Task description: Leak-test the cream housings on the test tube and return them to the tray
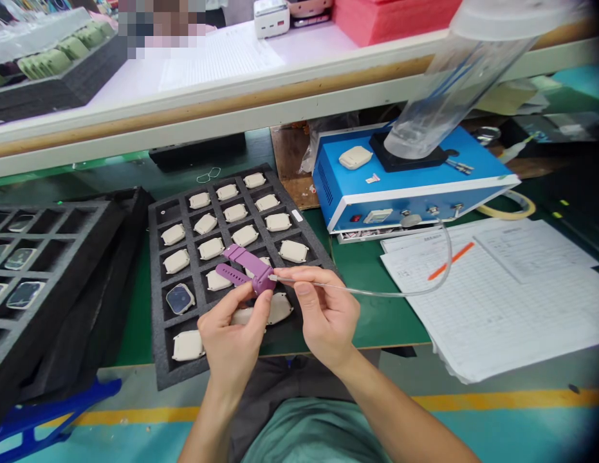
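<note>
Above tray (pixel 156 321), left hand (pixel 234 333) pinching purple watch (pixel 262 276), long straps (pixel 243 259) pointing far-left; right hand (pixel 329 315) gripping tube (pixel 376 294).

Green bench (pixel 376 325), blk foam tray (pixel 311 238) ctr-L, blue unit (pixel 415 203) at back, papers (pixel 502 308) R

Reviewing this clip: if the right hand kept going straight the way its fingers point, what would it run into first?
Most likely the purple watch pinched in the left hand; the clear tube in the right hand ends right at it, though contact is unclear.
</note>
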`<state>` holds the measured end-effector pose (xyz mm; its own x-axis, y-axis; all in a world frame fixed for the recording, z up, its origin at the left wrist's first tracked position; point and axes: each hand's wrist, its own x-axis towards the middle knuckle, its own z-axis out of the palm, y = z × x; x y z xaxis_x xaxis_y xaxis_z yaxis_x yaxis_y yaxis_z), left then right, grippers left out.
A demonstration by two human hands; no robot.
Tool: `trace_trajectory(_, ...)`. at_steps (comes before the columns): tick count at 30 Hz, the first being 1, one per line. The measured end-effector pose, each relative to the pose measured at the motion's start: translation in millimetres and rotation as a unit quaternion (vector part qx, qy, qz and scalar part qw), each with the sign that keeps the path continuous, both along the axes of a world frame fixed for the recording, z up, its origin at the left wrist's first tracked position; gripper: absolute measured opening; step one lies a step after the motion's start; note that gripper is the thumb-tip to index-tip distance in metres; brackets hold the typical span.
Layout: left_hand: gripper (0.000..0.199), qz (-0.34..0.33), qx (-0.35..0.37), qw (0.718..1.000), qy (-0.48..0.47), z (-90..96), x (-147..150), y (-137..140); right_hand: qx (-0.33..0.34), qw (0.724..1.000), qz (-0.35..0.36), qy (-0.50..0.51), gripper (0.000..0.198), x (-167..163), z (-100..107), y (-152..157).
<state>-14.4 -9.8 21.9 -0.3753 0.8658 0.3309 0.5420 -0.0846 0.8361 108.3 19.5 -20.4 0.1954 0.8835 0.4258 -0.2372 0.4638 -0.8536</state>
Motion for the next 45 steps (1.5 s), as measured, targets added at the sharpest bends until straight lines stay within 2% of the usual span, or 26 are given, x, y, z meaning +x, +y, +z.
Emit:
trace_trajectory(23, 0.014, 0.008, -0.006, 1.000, 0.014, -1.4, -0.2, 0.1, 0.000, 1.000, -0.001, 0.001, 0.015, 0.3, 2.2, 0.1)
trace_trajectory(36, 0.021, 0.047, 0.002, 0.998, 0.038, -7.2, -4.4, 1.6, -0.008, 1.000, 0.012, 0.021, 0.013, -1.0, 4.0, 3.9)
trace_trajectory(45, 0.030, 0.071, -0.011, 0.997, 0.041, -6.6, -7.5, 5.1, 0.010, 0.999, 0.023, 0.039, 0.013, -2.0, 8.3, 10.3)
